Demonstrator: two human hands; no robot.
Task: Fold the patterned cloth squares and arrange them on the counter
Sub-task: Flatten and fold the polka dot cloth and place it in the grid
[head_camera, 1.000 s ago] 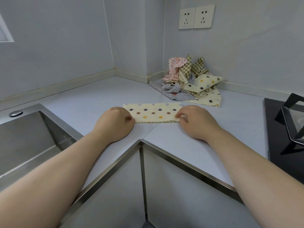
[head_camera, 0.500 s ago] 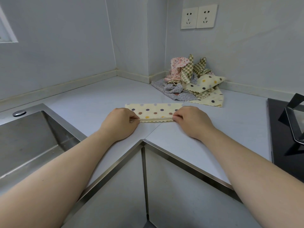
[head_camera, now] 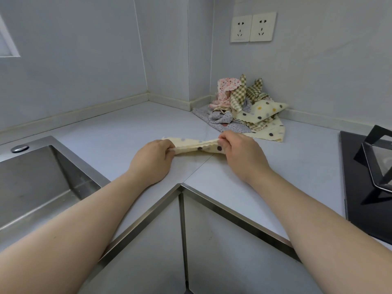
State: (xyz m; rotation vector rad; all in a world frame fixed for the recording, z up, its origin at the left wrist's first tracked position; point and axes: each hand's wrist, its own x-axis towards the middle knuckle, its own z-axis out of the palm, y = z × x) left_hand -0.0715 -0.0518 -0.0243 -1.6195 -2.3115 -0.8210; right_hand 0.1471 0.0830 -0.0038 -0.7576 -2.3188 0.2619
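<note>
A cream cloth with coloured polka dots [head_camera: 198,146] lies folded into a narrow strip on the pale counter [head_camera: 118,132]. My left hand [head_camera: 153,159] pinches its left end and my right hand [head_camera: 241,154] pinches its right end. The near edge is lifted off the counter and curls toward the far edge. A heap of unfolded patterned cloths [head_camera: 244,108] sits in the back corner: pink floral, green check, grey dotted and cream polka dot.
A steel sink [head_camera: 42,177] is set into the counter at the left. At the right edge is a black cooktop [head_camera: 364,187] with a pan support. Two wall sockets [head_camera: 252,27] hang above the heap. The counter's metal front edge [head_camera: 180,185] forms an inner corner.
Both hands closed in along the strip, pinched its near edge and raised it off the counter. The strip lay flat before and is now lifted and curling over.
</note>
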